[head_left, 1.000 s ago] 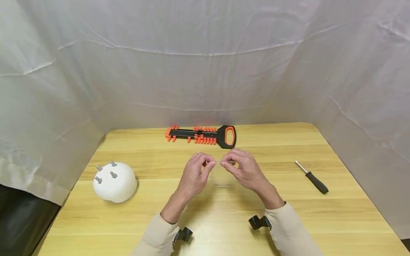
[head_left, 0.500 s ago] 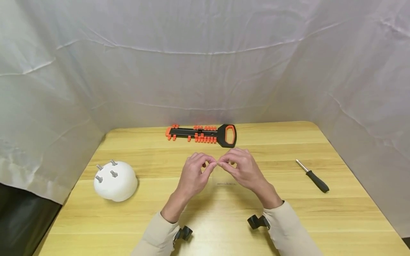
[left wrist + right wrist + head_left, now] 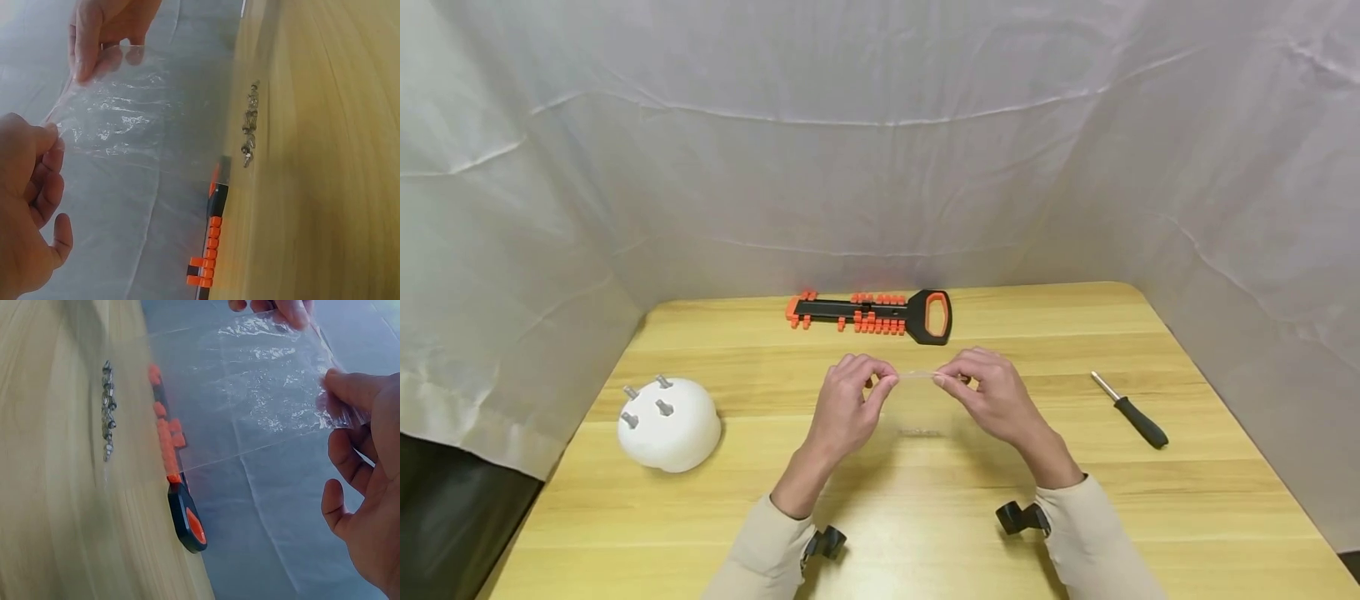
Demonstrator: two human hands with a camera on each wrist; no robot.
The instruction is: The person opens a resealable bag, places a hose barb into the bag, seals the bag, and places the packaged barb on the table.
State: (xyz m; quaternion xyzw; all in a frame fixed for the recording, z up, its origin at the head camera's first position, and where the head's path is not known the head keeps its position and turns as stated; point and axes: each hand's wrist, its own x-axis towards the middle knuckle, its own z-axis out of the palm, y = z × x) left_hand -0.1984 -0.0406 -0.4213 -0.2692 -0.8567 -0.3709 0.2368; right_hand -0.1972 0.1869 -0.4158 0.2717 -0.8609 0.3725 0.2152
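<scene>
A clear plastic bag (image 3: 125, 112) hangs upright between my two hands, above the middle of the table. My left hand (image 3: 848, 406) pinches one end of its top edge between thumb and forefinger. The other end is pinched by my right hand (image 3: 995, 398) in the same way. Between them the edge runs almost straight. Several small metal screws (image 3: 108, 412) lie in a row along the bag's bottom, as both wrist views show. Whether the bag's mouth is parted cannot be made out.
A black and orange tool holder (image 3: 868, 315) lies at the table's back edge. To the left sits a white rounded object (image 3: 673, 429) with several grey posts on top. A screwdriver (image 3: 1131, 411) with a black handle lies on the right. Pale sheeting (image 3: 880, 192) surrounds the table.
My fingertips came together half a second ago. They have since moved apart, the right hand going right and the left slightly left, and the bag's top edge now shows stretched between them.
</scene>
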